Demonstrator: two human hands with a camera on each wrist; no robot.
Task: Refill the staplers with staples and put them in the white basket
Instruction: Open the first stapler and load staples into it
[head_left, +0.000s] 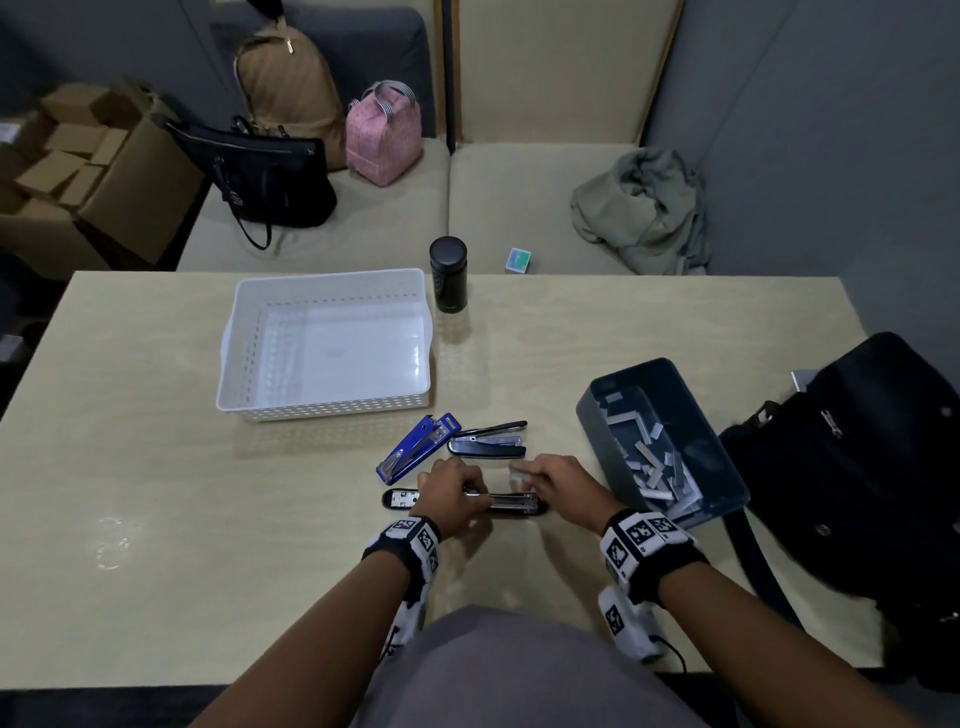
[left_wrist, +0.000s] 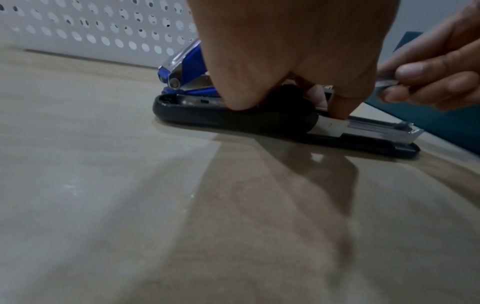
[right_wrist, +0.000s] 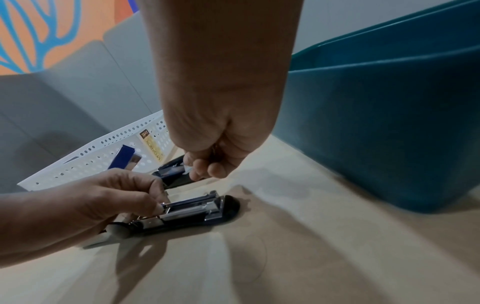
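The person's left hand (head_left: 451, 496) pins an opened black stapler (left_wrist: 259, 121) under curled fingers; the right hand (head_left: 558, 480) pinches a staple strip (head_left: 519, 472) just beside its channel. Beyond the fingers lie two more staplers (head_left: 452, 444) and the white basket (head_left: 322, 410), holding nothing; all loading remains.

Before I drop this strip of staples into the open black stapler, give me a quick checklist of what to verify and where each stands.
1. Black stapler lies flat on the table, opened out: ok.
2. Left hand holds it steady at the hinge: ok.
3. Staple channel exposed: ok; empty or not: cannot tell.
4. Right hand pinches a staple strip: ok.
5. Strip lined up over the channel: not ok, it is off to the side.
6. White basket has room: ok.
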